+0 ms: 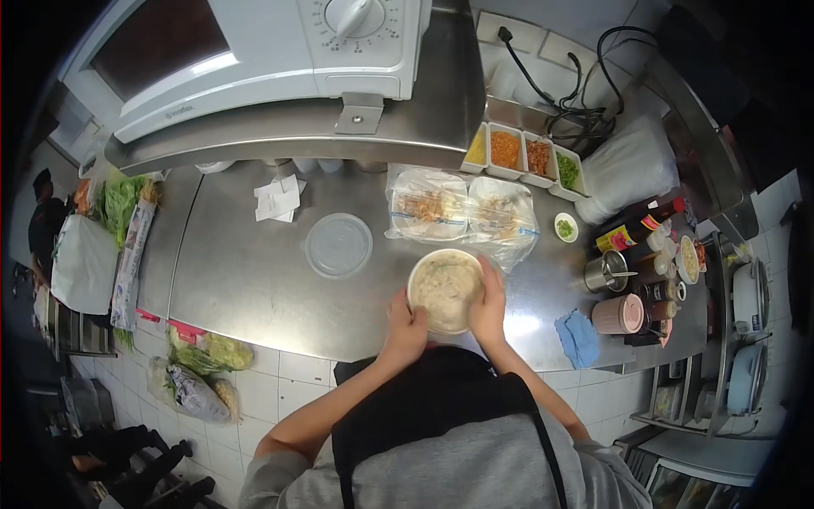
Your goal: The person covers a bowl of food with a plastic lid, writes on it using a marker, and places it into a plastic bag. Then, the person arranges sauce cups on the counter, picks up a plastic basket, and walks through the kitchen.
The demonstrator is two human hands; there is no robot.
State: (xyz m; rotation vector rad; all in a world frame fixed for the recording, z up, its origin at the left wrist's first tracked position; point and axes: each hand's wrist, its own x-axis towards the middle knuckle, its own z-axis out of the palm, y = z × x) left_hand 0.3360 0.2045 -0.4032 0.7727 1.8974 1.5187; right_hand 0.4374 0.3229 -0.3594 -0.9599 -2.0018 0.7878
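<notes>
We look down on a steel desk (pixel 254 293), the largest thing before us, with the bowl (pixel 410 284) near its close edge. Beyond the bowl and mostly to its left, a shelf (pixel 458 85) runs above the desk and carries a white microwave (pixel 271 38). Just beyond the bowl we find two white boxes (pixel 431 208) under clear plastic. Farther off, to the right of the bowl, lies a plastic bag (pixel 627 157), and next to it stands a row of four tubs (pixel 506 173) with yellow, orange, reddish-brown and green fillings. Well right of the bowl a red-capped bottle (pixel 632 233) leans over.

The bowl itself holds a pale, lumpy mix (pixel 443 288). We have the left hand (pixel 404 327) on its left side and the right hand (pixel 488 307) on its right, the fingers of both curved against the wall and pressing it between them; some fingertips are hidden from us. We cannot tell whether the bowl touches the desk.

A clear lid (pixel 338 245) lies flat to the left of the bowl. Right of it we see a pink jar (pixel 617 314), a blue cloth (pixel 577 338) and a metal pot (pixel 593 276). Papers (pixel 278 199) lie beyond it to the left, and, smallest, a cup (pixel 556 231) of green bits to its right.
</notes>
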